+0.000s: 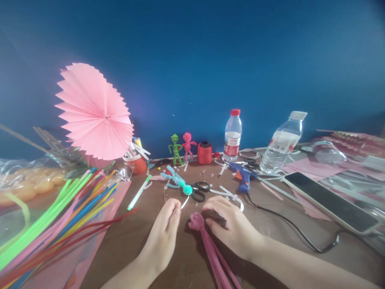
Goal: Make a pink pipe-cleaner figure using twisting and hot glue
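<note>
My magenta pipe-cleaner bundle (209,249) lies flat on the desk (144,237), between my left hand (164,237) and my right hand (233,230). Its far end is wound into a small fuzzy ball (about thumb-tip size). From there, several straight strands run together toward me, slanting right, off the bottom edge.

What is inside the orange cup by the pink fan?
White strips and a yellowish stick poke out of the cup; anything deeper is hidden by its wall.
</note>
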Demonstrator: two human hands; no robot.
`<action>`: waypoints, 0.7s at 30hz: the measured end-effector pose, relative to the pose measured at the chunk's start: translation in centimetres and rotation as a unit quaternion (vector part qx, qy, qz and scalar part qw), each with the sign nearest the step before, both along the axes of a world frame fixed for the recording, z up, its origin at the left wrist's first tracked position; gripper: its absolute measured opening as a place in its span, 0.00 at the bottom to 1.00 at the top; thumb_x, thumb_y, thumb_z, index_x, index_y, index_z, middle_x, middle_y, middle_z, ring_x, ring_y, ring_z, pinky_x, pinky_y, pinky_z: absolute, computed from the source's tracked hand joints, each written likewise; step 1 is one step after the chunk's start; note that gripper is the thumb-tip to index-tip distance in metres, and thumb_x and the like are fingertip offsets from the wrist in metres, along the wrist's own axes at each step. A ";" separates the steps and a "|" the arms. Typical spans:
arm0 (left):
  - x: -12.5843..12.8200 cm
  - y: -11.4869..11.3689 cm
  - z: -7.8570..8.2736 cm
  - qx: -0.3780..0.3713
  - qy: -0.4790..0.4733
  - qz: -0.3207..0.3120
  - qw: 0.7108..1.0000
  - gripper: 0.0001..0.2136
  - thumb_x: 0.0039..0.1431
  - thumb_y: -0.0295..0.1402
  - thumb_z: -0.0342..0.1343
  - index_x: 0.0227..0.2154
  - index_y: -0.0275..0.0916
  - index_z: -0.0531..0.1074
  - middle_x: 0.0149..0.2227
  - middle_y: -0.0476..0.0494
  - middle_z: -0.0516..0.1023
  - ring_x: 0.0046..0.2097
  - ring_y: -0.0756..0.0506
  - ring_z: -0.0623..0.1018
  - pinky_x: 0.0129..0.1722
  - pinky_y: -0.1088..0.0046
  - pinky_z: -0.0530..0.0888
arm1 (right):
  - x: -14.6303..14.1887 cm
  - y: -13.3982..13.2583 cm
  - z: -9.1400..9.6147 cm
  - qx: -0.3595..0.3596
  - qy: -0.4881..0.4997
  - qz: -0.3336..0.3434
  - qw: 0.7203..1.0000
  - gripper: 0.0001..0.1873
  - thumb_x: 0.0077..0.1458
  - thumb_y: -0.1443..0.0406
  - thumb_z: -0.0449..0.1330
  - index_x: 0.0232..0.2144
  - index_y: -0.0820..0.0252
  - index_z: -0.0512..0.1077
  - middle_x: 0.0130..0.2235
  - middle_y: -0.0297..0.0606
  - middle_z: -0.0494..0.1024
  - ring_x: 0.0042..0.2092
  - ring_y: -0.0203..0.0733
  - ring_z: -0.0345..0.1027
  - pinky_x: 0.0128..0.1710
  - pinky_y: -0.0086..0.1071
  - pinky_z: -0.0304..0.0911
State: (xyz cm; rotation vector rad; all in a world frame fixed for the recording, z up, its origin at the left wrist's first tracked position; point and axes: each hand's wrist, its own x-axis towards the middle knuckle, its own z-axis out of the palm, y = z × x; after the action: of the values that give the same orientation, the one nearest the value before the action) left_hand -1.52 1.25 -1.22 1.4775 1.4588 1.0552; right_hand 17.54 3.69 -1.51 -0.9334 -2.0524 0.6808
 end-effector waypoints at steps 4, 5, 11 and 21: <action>-0.4 0.4 0.1 0.031 0.077 -0.014 0.996 0.14 0.63 0.41 0.37 0.23 0.42 0.55 0.24 0.54 0.55 0.28 0.47 0.60 0.30 0.72 0.59 | 0.0 0.0 0.1 -0.001 0.001 -0.003 1.000 0.12 0.49 0.76 0.55 0.36 0.59 0.69 0.38 0.38 0.72 0.43 0.39 0.66 0.45 0.32 0.62; -0.4 0.4 0.1 0.028 0.080 -0.017 0.996 0.15 0.63 0.41 0.36 0.23 0.42 0.55 0.23 0.54 0.55 0.28 0.47 0.60 0.30 0.72 0.58 | 0.0 -0.1 0.1 -0.001 0.001 -0.002 1.000 0.12 0.49 0.76 0.54 0.36 0.59 0.68 0.38 0.38 0.72 0.42 0.39 0.66 0.45 0.32 0.62; -0.8 0.7 0.0 0.022 0.061 -0.048 0.997 0.16 0.62 0.43 0.38 0.23 0.41 0.57 0.23 0.54 0.56 0.27 0.48 0.60 0.29 0.72 0.57 | 0.0 0.0 0.1 -0.008 -0.003 -0.003 1.000 0.12 0.49 0.76 0.54 0.35 0.59 0.68 0.37 0.37 0.71 0.41 0.39 0.66 0.44 0.32 0.62; -1.0 1.3 0.0 0.010 0.031 0.006 0.999 0.14 0.55 0.45 0.49 0.23 0.40 0.62 0.20 0.56 0.57 0.24 0.49 0.59 0.25 0.75 0.55 | -0.1 0.0 0.0 -0.012 -0.028 0.019 0.999 0.12 0.49 0.75 0.55 0.36 0.58 0.69 0.38 0.38 0.72 0.43 0.40 0.66 0.45 0.34 0.62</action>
State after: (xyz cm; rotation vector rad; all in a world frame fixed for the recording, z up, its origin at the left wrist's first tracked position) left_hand -2.48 2.56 -1.24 1.5287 1.5057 1.0421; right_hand 17.46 3.67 -1.49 -0.9388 -2.1193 0.7081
